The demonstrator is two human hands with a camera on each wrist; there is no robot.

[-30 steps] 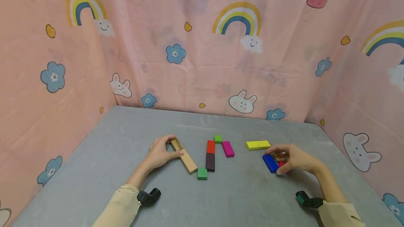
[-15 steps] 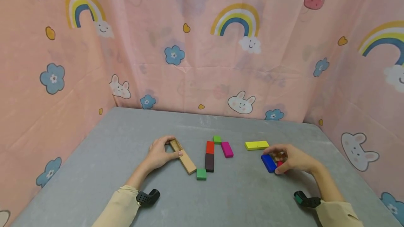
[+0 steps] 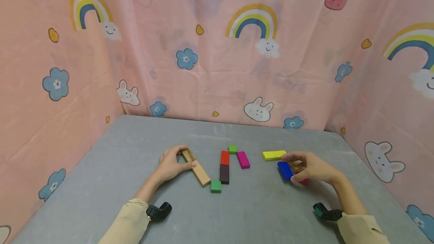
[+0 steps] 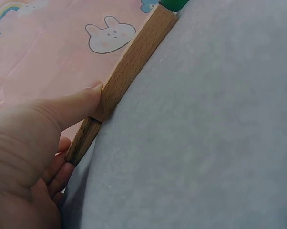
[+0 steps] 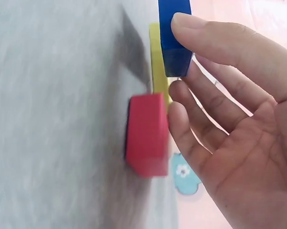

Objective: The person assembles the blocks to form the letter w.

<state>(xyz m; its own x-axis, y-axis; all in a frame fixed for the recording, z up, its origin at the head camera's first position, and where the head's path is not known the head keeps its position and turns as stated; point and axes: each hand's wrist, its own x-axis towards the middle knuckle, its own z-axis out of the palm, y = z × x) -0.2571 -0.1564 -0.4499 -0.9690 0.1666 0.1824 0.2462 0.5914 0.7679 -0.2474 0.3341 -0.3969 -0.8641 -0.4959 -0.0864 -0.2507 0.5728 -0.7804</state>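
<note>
My right hand (image 3: 315,166) pinches a blue block (image 3: 285,170) between thumb and fingers. In the right wrist view the blue block hangs above the table, apart from its shadow. Below my hand lies a red block (image 5: 147,133), partly covered in the head view. A yellow block (image 3: 272,156) lies just beyond my right fingertips. On the left, my left hand (image 3: 173,163) grips two wooden blocks lying end to end, a long pale one (image 3: 201,175) under the thumb and a shorter, darker one (image 3: 188,155) at the fingers. The long block's near end meets a green block (image 3: 216,186).
Right of the green block, a dark brown block (image 3: 224,174) and an orange-red block (image 3: 225,157) form a line. A small light green block (image 3: 232,149) and a magenta block (image 3: 243,159) lie beside its far end. A pink printed curtain (image 3: 210,78) encloses the grey table (image 3: 257,214).
My right hand has raised the blue block off the table and shifted it slightly left, away from the red block. The left hand keeps its grip on the wooden blocks.
</note>
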